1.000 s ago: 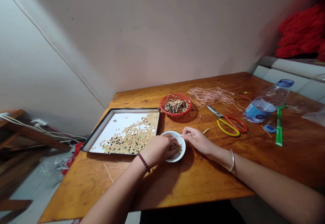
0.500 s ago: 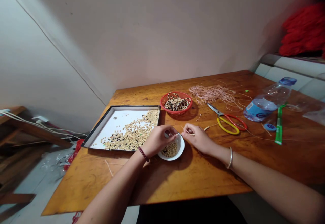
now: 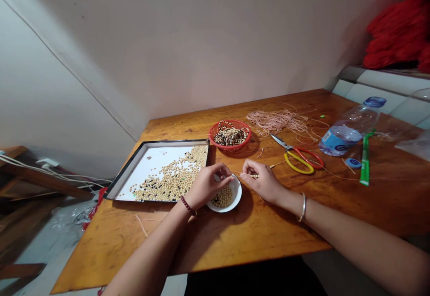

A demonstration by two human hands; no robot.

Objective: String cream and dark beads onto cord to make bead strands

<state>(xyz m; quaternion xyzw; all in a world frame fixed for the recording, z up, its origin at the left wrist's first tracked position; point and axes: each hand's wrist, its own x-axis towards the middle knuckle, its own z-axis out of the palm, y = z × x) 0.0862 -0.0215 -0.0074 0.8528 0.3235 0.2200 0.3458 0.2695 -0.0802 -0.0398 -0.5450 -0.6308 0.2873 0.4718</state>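
Observation:
My left hand [image 3: 211, 182] is closed in a pinch above a small white bowl [image 3: 238, 196] of pale beads [image 3: 222, 197]. Whatever lies between its fingertips is too small to make out. Just right of the bowl, my right hand [image 3: 264, 180] is closed on a thin thread strung with pale beads [image 3: 254, 176]. From its fingers the thread runs left to the left fingertips. More strung beads show beyond the right hand, near the scissors [image 3: 298, 160]. A black-edged white tray [image 3: 134, 170] lies left of the bowl, with pale and dark loose beads spread over it.
Behind the bowl stands a red basket [image 3: 247, 140] of beaded strings, beside a tangle of pink cord [image 3: 278, 121]. At right are a plastic bottle [image 3: 341, 140], its blue cap [image 3: 353, 163] and a green packet [image 3: 364, 161]. A wall rises behind the wooden table [image 3: 262, 246].
The view has shifted slightly. My hands have come a little closer together, and the thread from the right hand now reaches the left fingertips.

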